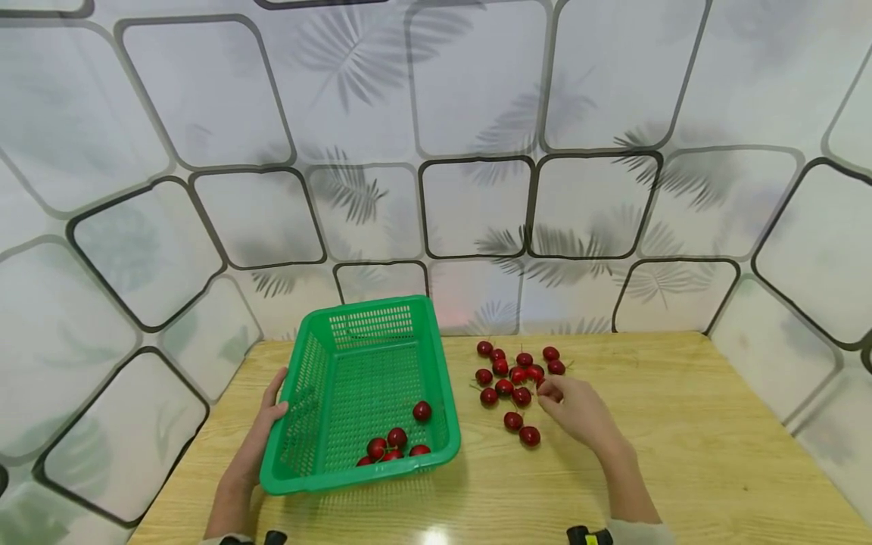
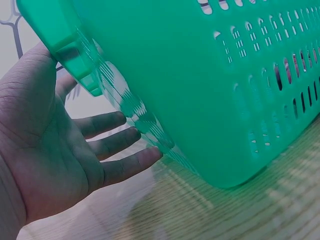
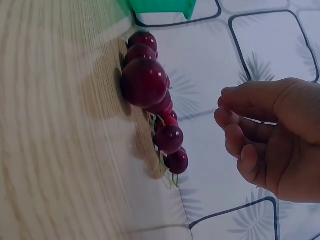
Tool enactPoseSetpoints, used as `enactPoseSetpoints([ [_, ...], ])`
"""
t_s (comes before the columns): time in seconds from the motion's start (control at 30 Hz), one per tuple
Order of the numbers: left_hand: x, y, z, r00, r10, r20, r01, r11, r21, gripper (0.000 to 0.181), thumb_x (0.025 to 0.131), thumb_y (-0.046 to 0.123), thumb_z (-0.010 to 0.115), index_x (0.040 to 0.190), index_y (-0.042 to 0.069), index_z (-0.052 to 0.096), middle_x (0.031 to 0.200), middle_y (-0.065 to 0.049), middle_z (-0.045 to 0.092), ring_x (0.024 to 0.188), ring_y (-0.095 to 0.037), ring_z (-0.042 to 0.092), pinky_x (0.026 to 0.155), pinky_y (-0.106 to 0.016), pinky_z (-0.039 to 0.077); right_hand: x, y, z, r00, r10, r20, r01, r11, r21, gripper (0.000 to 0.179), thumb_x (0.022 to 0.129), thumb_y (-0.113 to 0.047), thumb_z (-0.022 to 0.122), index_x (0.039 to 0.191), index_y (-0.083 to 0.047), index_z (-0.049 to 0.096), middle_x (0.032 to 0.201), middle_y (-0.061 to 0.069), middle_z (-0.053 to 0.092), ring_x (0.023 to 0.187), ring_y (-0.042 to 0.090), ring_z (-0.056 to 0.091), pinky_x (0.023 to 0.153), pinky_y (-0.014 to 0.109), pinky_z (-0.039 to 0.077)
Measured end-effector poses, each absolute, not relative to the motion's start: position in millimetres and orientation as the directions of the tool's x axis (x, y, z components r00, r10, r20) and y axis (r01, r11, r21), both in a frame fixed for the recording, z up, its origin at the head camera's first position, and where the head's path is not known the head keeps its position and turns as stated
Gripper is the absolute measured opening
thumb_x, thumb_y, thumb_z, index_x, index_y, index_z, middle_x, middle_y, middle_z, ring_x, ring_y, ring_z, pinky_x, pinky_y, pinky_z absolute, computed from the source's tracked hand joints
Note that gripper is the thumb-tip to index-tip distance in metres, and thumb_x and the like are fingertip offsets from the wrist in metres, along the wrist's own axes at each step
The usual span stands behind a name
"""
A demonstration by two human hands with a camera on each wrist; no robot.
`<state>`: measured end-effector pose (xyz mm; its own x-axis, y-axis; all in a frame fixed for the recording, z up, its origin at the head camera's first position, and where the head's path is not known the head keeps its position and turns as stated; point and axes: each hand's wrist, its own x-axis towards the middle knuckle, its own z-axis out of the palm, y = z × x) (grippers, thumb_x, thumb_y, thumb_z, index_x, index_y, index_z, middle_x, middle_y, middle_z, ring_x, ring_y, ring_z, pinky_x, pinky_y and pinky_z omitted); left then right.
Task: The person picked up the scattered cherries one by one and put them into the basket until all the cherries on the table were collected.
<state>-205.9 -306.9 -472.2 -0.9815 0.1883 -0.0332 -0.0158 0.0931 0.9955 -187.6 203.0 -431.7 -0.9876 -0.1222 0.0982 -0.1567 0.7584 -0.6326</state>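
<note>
A green plastic basket (image 1: 303, 378) (image 2: 200, 75) stands on the wooden table with several red cherries (image 1: 397, 437) lying at its near end. My left hand (image 1: 266, 424) (image 2: 117, 145) lies flat against the basket's left side, fingers straight along its lower edge. To the right of the basket, more cherries (image 1: 504, 387) (image 3: 145, 82) lie in a loose cluster on the table. My right hand (image 1: 548, 393) (image 3: 227, 117) hovers at the cluster's right edge with curled fingers and thumb close to the forefinger; nothing shows between them. A corner of the basket (image 3: 160, 5) shows past the cherries.
The wooden table (image 1: 681, 439) runs back to a white patterned wall (image 1: 477, 212) just behind the basket and the cherries. Two single cherries (image 1: 521, 428) lie nearer to me than the cluster. The table's right edge slants off at the far right.
</note>
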Motion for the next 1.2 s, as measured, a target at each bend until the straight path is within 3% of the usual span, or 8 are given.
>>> enactPoseSetpoints([
  [0.27, -205, -308, -471, -0.982, 0.185, -0.035, -0.016, 0.103, 0.995, 0.063, 0.108, 0.036, 0.027, 0.160, 0.032, -0.009, 0.163, -0.013, -0.013, 0.125, -0.020, 0.031, 0.088, -0.026, 0.045, -189, 217, -438, -0.992, -0.115, 0.043, -0.116, 0.770, -0.627, 0.015, 0.093, -0.008, 0.064, 0.106, 0.000, 0.069, 0.085, 0.004, 0.064, 0.074, 0.016, 0.057, 0.063, 0.035, 0.046],
  [0.43, -205, -307, -471, -0.981, 0.190, -0.038, -0.020, 0.095, 0.995, 0.063, 0.108, 0.037, 0.027, 0.159, 0.033, -0.009, 0.163, -0.013, -0.013, 0.128, -0.023, 0.030, 0.088, -0.025, 0.046, -191, 217, -446, -0.989, -0.147, -0.001, -0.111, 0.749, -0.653, 0.017, 0.091, -0.001, 0.061, 0.106, -0.001, 0.071, 0.085, 0.006, 0.063, 0.071, 0.017, 0.054, 0.060, 0.034, 0.044],
  [0.57, -205, -307, -471, -0.981, 0.188, -0.038, -0.019, 0.098, 0.995, 0.063, 0.108, 0.037, 0.027, 0.160, 0.033, -0.010, 0.163, -0.013, -0.013, 0.130, -0.026, 0.028, 0.088, -0.025, 0.045, -195, 212, -457, -0.980, -0.195, -0.024, -0.132, 0.745, -0.654, 0.024, 0.090, 0.005, 0.059, 0.108, -0.003, 0.072, 0.090, 0.008, 0.065, 0.074, 0.017, 0.054, 0.062, 0.033, 0.045],
  [0.8, -204, -307, -473, -0.980, 0.195, -0.022, -0.005, 0.089, 0.996, 0.063, 0.108, 0.036, 0.027, 0.160, 0.033, -0.008, 0.163, -0.013, -0.013, 0.122, -0.012, 0.040, 0.088, -0.028, 0.047, -201, 203, -466, -0.959, -0.281, -0.030, -0.193, 0.726, -0.661, 0.039, 0.089, 0.012, 0.049, 0.117, -0.003, 0.073, 0.113, 0.016, 0.070, 0.062, 0.015, 0.041, 0.059, 0.028, 0.038],
  [0.9, -203, -307, -474, -0.979, 0.202, -0.011, 0.007, 0.085, 0.996, 0.062, 0.108, 0.036, 0.027, 0.160, 0.033, -0.008, 0.163, -0.013, -0.012, 0.119, -0.010, 0.043, 0.088, -0.031, 0.047, -202, 203, -467, -0.955, -0.295, -0.041, -0.195, 0.724, -0.662, 0.038, 0.089, 0.011, 0.052, 0.116, -0.003, 0.074, 0.111, 0.015, 0.071, 0.063, 0.014, 0.043, 0.058, 0.026, 0.037],
  [1.2, -204, -306, -472, -0.981, 0.194, -0.006, 0.010, 0.079, 0.997, 0.064, 0.107, 0.035, 0.026, 0.160, 0.028, -0.010, 0.163, -0.013, -0.014, 0.133, -0.034, 0.023, 0.088, -0.028, 0.045, -204, 201, -466, -0.946, -0.321, -0.044, -0.223, 0.744, -0.630, 0.023, 0.089, 0.005, 0.061, 0.100, -0.007, 0.078, 0.096, 0.006, 0.072, 0.081, 0.016, 0.061, 0.071, 0.035, 0.051],
])
